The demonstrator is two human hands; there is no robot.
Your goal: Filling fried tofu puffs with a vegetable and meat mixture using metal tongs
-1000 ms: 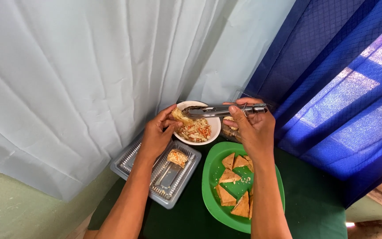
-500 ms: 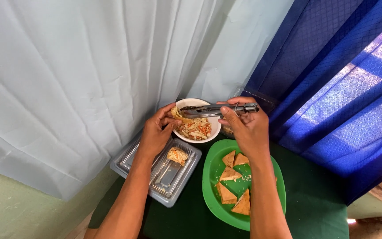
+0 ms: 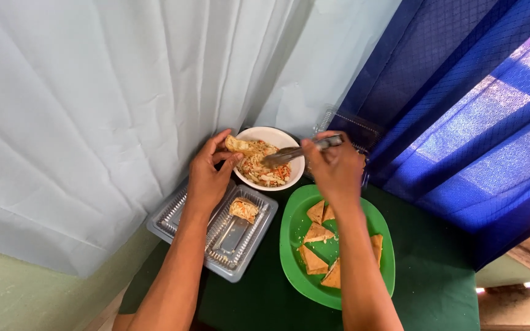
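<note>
My left hand (image 3: pixel 211 173) holds a piece of fried tofu (image 3: pixel 238 144) over the left rim of a white bowl (image 3: pixel 292 140) filled with shredded vegetable filling (image 3: pixel 265 169). In my right hand (image 3: pixel 332 167) is a metal spoon (image 3: pixel 291 153), its tip dipped into the filling. A green plate (image 3: pixel 294 227) with several triangular fried tofu pieces (image 3: pixel 314 232) lies below the bowl, partly under my right forearm. To its left, a clear plastic tray (image 3: pixel 176 216) holds one stuffed tofu piece (image 3: pixel 244 209).
All of this rests on a dark green tablecloth (image 3: pixel 427 270). A pale blue curtain (image 3: pixel 124 92) hangs behind, a dark blue curtain (image 3: pixel 461 104) at the right. Another clear plastic container (image 3: pixel 351 125) sits behind the bowl.
The spoon has tipped down from level above the bowl into the filling. My left hand stays at the bowl's rim with the tofu piece.
</note>
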